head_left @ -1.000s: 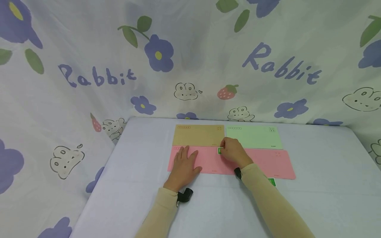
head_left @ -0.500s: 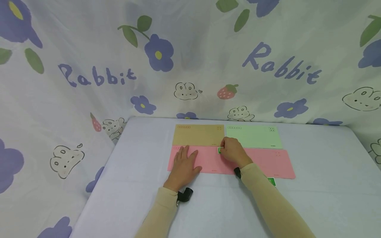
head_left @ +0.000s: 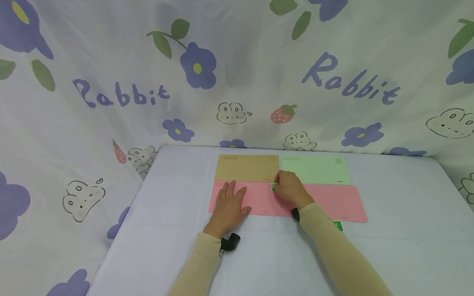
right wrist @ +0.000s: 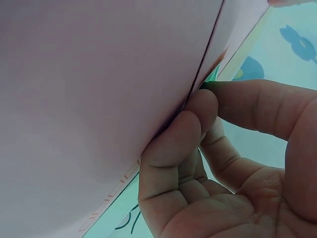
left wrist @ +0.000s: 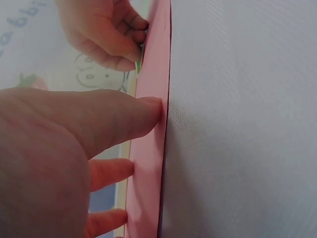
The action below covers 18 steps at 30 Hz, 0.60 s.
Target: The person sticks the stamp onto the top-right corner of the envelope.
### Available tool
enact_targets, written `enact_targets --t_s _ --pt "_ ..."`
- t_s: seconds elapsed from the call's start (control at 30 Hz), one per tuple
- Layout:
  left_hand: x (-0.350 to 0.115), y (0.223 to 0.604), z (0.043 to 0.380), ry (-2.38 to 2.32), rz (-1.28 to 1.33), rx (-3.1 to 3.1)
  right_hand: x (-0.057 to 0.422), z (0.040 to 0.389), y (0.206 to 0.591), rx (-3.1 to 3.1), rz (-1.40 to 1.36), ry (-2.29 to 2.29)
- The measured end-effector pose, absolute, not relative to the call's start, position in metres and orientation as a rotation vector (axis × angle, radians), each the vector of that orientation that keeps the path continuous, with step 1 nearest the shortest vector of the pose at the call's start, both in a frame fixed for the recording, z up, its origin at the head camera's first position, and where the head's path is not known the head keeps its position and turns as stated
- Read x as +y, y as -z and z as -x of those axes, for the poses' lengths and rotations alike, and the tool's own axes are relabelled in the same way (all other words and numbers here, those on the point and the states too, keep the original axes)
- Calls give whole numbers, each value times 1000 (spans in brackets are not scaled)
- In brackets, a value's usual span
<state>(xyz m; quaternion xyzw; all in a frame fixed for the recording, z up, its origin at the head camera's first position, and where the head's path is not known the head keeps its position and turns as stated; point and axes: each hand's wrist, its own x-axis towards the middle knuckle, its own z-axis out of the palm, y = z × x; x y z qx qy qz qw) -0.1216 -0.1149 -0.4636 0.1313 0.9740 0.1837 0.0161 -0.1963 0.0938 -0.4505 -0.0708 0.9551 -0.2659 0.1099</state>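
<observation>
My left hand (head_left: 227, 209) rests with spread fingers on the left pink envelope (head_left: 261, 201). In the left wrist view its thumb (left wrist: 129, 116) lies close to that envelope's near edge. At the envelope's upper right corner, a small green stamp (head_left: 273, 187) with a pale border is partly covered by my right hand (head_left: 292, 188). The fingers are curled there, and the thumb tip (right wrist: 218, 88) and index finger pinch the stamp against the paper. Beneath the right wrist lies the second pink envelope (head_left: 329, 201), overlapping or abutting the first; I cannot tell which.
A brown envelope (head_left: 247, 167) and a light green envelope (head_left: 314, 170) lie behind the pink ones. Another green stamp (head_left: 338, 225) shows beside the right sleeve, partly hidden. Everything is on a white-covered table (head_left: 400, 197), with a patterned curtain (head_left: 255, 74) behind.
</observation>
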Motion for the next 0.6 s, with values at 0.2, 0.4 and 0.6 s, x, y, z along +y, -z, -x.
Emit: enact_targets --t_s 0.2,0.4,0.6 --pt "-115 463 121 -562 -410 3034 95 196 450 2800 220 791" --pt "-115 465 122 -562 -395 3025 95 194 448 2803 231 793" --pt "-115 464 121 -580 -388 3018 95 194 447 2804 232 797"
